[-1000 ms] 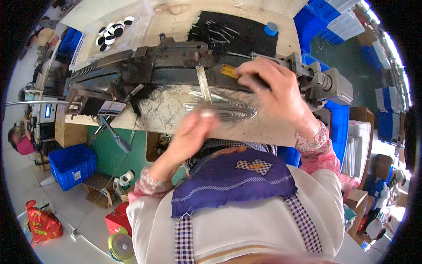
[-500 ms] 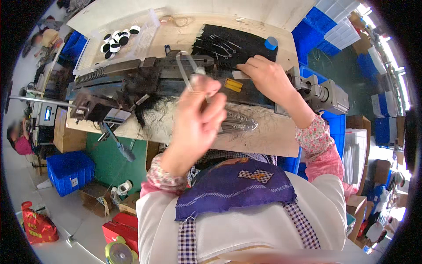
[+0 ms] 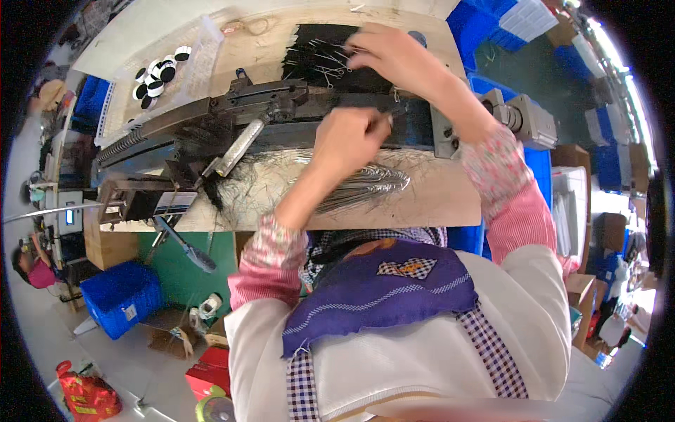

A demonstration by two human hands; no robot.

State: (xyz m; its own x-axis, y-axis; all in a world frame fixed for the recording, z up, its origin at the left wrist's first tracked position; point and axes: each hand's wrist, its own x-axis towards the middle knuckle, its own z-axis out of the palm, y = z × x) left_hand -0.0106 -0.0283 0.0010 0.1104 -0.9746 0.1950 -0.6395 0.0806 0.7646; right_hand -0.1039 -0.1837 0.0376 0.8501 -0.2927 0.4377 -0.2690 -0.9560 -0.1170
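Note:
My left hand (image 3: pixel 348 141) is closed over the dark metal bar of a bench fixture (image 3: pixel 204 119), its fingertips pressed together near the bar's right part. What lies between those fingers is hidden. My right hand (image 3: pixel 397 60) is farther away, its fingers bent and apart above the black cloth (image 3: pixel 299 60). Several thin metal pins with ringed ends (image 3: pixel 329 70) lie on that cloth, close to the right fingertips. Between my left forearm and the table edge rests a bundle of bent shiny wires (image 3: pixel 373 184).
A clear tray (image 3: pixel 200 70) with several black-and-white round caps (image 3: pixel 160 74) stands at the back left. At the left, a silvery bar (image 3: pixel 239 148) tilts across the fixture. A grey motor-like block (image 3: pixel 531 121) sits at the right end. Dark loose fibres (image 3: pixel 218 186) litter the tabletop.
My left hand has moved away from me and right onto the fixture; the bent loop at its fingers no longer shows. My right hand has moved from the fixture to above the cloth.

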